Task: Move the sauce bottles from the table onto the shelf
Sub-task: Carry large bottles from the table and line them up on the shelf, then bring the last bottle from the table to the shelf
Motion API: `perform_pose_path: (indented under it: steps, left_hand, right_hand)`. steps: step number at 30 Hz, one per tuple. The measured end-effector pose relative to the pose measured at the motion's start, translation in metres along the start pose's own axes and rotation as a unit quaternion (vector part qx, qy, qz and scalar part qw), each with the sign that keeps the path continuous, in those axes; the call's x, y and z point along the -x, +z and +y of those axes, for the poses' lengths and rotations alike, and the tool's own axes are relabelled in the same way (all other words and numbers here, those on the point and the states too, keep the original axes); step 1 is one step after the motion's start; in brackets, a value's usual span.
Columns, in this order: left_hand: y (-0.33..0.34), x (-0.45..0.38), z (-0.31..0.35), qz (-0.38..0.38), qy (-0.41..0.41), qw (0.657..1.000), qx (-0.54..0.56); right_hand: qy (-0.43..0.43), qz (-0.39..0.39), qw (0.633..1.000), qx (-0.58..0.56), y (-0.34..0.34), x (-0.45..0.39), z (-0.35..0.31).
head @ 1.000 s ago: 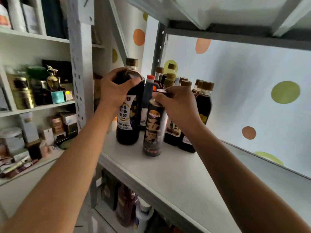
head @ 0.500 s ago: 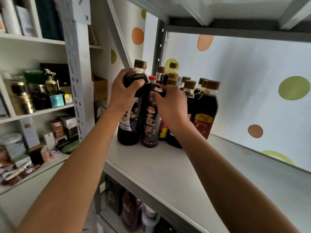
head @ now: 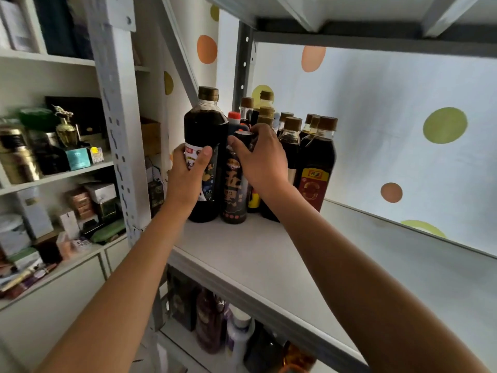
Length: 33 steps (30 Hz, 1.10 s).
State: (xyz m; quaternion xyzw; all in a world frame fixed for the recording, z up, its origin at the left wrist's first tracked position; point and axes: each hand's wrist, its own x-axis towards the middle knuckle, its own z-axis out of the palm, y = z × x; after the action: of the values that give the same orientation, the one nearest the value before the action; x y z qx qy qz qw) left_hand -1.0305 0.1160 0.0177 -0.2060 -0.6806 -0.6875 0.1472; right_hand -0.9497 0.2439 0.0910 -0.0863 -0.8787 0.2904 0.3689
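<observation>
Lower on its tall bottle (head: 205, 146), left hand (head: 188, 173) grips; right hand (head: 262, 160) grips second bottle (head: 234, 195).

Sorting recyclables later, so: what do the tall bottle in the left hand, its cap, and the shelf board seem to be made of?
Tall bottle: clear plastic or glass, glossy; the see-through neck above the dark sauce shows it, but the look leaves open which. Its cap: brown, matte, probably plastic or foil wrap. Shelf board: smooth white, matte, likely painted metal or laminate, on a grey metal frame with punched holes.
</observation>
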Motion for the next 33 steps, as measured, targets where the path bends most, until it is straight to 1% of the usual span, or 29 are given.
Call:
perform_pose_path:
  steps: [2,6,10,13,18,22,25,28,33]
  left_hand:
    - [0.0,0.009,0.001,-0.009,0.007,1.0,-0.017]
    - [-0.001,0.036,-0.003,-0.001,0.07,0.993,-0.1]
    - [-0.003,0.072,-0.008,0.015,0.073,0.98,-0.187]
    - [-0.008,0.11,0.005,0.002,0.09,0.967,-0.24]
    - [-0.023,0.18,0.037,-0.006,0.081,0.928,-0.364]
    - [-0.028,0.249,0.063,-0.008,0.065,0.89,-0.451]
    - [-0.024,0.31,0.083,-0.011,0.062,0.856,-0.512]
    - [-0.017,0.372,0.104,-0.015,0.03,0.833,-0.552]
    - [-0.013,0.463,0.138,-0.009,-0.04,0.777,-0.628]
  right_hand:
    - [0.001,-0.01,1.0,-0.009,-0.004,0.009,0.001]
    - [-0.014,-0.014,1.0,0.021,-0.013,0.038,0.005]
    - [-0.063,-0.025,0.997,0.04,-0.019,0.076,0.007]
    - [-0.089,-0.058,0.992,0.074,-0.019,0.105,0.01]
    - [-0.068,-0.124,0.99,0.011,-0.031,0.161,0.01]
    - [-0.124,-0.175,0.976,0.042,-0.058,0.214,0.023]
    - [-0.159,-0.214,0.963,0.035,-0.086,0.254,0.038]
    - [-0.164,-0.259,0.952,-0.007,-0.111,0.3,0.047]
    - [-0.205,-0.303,0.927,-0.078,-0.131,0.364,0.041]
